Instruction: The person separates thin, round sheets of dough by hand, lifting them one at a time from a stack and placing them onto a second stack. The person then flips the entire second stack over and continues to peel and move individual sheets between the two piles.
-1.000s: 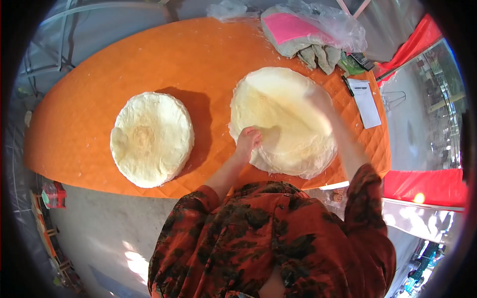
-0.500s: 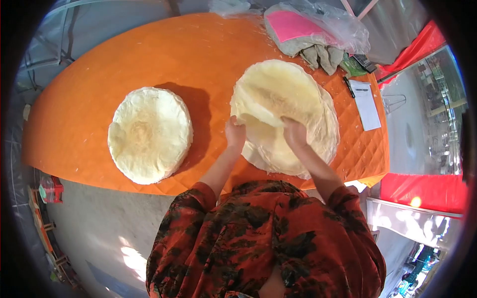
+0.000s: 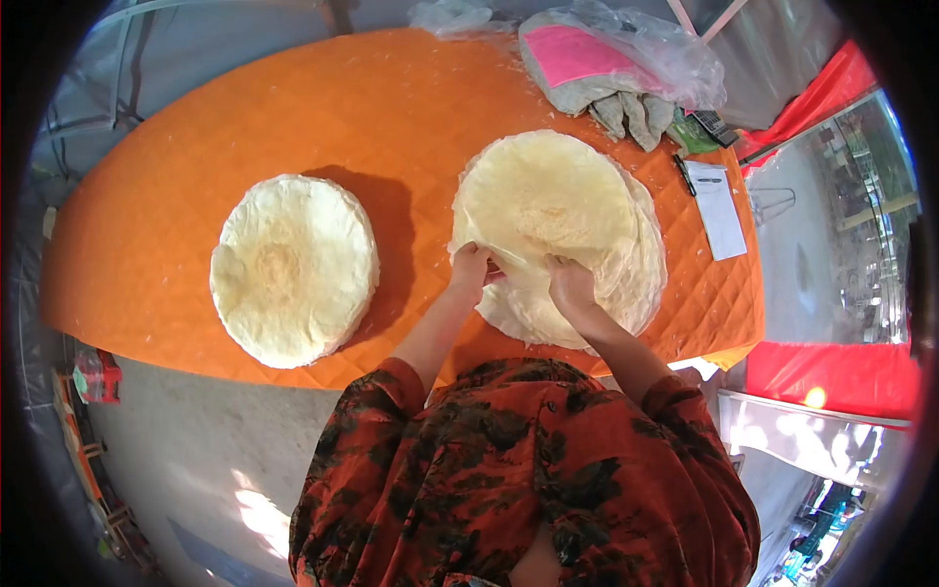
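Observation:
A thin, round, pale sheet (image 3: pixel 533 191) lies on top of a stack of similar sheets (image 3: pixel 636 264) on the orange cloth. My left hand (image 3: pixel 471 269) pinches the sheet's near edge at the left, and my right hand (image 3: pixel 570 284) pinches the same edge further right. Between the hands the edge is slightly raised, and the fingertips are partly hidden by it. Another round pale stack (image 3: pixel 293 269), browned at its centre, rests to the left, touched by neither hand.
The orange cloth (image 3: pixel 391 98) covers the table. Clear plastic, a pink sheet (image 3: pixel 577 54) and grey cloth (image 3: pixel 626 115) lie at the back right. Near the right edge are a calculator (image 3: pixel 716 127), a pen (image 3: pixel 685 174) and a white notepad (image 3: pixel 721 217).
The sheet's raised, folded part has come down flatter over the stack. Both hands have moved slightly toward my body and still grip its edge.

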The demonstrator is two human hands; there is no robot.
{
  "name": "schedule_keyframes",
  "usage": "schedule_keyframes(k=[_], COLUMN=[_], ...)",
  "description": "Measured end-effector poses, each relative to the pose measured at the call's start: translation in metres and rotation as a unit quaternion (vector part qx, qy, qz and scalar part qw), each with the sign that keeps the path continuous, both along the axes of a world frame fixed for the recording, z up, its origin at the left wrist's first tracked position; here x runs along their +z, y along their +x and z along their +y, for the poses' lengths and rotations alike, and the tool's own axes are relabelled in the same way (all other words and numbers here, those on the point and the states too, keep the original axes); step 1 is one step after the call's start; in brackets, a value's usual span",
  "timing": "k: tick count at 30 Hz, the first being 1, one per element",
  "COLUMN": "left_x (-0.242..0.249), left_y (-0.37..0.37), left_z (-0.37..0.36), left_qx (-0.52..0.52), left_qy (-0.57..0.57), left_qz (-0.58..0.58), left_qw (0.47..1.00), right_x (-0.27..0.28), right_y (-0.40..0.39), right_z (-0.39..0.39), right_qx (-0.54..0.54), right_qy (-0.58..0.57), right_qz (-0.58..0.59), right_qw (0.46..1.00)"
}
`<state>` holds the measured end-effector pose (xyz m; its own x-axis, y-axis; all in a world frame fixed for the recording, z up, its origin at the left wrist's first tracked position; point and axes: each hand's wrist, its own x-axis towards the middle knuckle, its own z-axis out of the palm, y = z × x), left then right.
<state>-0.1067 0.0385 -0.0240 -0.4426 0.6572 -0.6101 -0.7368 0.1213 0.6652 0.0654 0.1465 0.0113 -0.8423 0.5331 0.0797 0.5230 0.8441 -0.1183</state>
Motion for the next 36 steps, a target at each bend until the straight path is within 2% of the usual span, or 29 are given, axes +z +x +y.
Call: schedule_keyframes(k=[6, 8, 12, 15, 18, 20, 21, 22, 23, 24, 25, 26, 27, 28, 29, 30, 31, 34, 36], left_x=[0.011, 0.008, 0.006, 0.007, 0.016, 0.031, 0.028, 0.020, 0.009, -0.032, -0.037, -0.040, -0.042, -0.035, -0.028, -0.013, -0.008, -0.032, -0.031], left_y=[0.000, 0.001, 0.000, -0.002, -0.001, 0.004, 0.005, 0.006, 0.006, -0.004, -0.010, -0.014, -0.014, -0.010, -0.003, 0.008, 0.021, 0.057, 0.077], left_z=[0.003, 0.002, 0.002, 0.001, 0.006, 0.007, 0.004, 0.002, 0.002, 0.001, -0.005, -0.011, -0.015, -0.020, -0.023, -0.026, -0.030, -0.045, -0.057], left_qx=[-0.011, -0.006, 0.002, 0.004, 0.006, 0.024, 0.049, 0.072, 0.091, 0.154, 0.144, 0.134, 0.125, 0.117, 0.102, 0.086, 0.072, 0.008, -0.028], left_qy=[0.016, 0.018, 0.030, 0.062, 0.097, 0.110, 0.039, -0.034, -0.103, -0.123, -0.121, -0.120, -0.120, -0.117, -0.088, -0.060, -0.032, -0.031, -0.040], left_qz=[-0.005, -0.008, -0.034, -0.059, -0.082, -0.085, 0.056, 0.195, 0.331, 0.455, 0.434, 0.411, 0.387, 0.448, 0.367, 0.281, 0.190, 0.093, 0.056], left_qw=[1.000, 1.000, 0.999, 0.996, 0.992, 0.990, 0.996, 0.978, 0.933, 0.868, 0.881, 0.894, 0.906, 0.878, 0.920, 0.954, 0.979, 0.995, 0.997], right_x=[-0.004, -0.013, 0.009, 0.019, 0.003, -0.006, -0.005, 0.039, 0.094, 0.146, 0.173, 0.213, 0.212, 0.209, 0.205, 0.181, 0.156, 0.044, 0.021], right_y=[0.006, 0.010, 0.000, -0.005, -0.012, -0.028, -0.039, -0.044, -0.048, -0.053, -0.051, -0.049, -0.046, -0.043, -0.039, -0.030, -0.024, 0.004, 0.019], right_z=[-0.001, 0.002, -0.018, -0.026, -0.003, 0.070, 0.111, 0.142, 0.146, 0.157, 0.161, 0.134, 0.125, 0.119, 0.109, 0.090, 0.073, 0.046, 0.031], right_qx=[0.014, 0.036, 0.083, 0.074, -0.010, -0.059, -0.117, -0.096, -0.070, -0.048, -0.025, -0.028, -0.019, -0.010, -0.001, 0.020, 0.017, -0.002, -0.009], right_qy=[-0.007, 0.002, 0.021, -0.058, -0.104, -0.142, -0.127, -0.123, -0.057, -0.017, 0.028, 0.076, 0.097, 0.119, 0.140, 0.142, 0.084, 0.039, -0.024], right_qz=[-0.023, -0.001, 0.067, 0.125, 0.136, -0.056, 0.011, 0.013, 0.137, 0.023, 0.079, 0.100, 0.096, 0.093, 0.090, 0.179, 0.173, 0.155, 0.067], right_qw=[1.000, 0.999, 0.994, 0.988, 0.985, 0.986, 0.985, 0.988, 0.986, 0.998, 0.996, 0.992, 0.990, 0.989, 0.986, 0.973, 0.981, 0.987, 0.997])
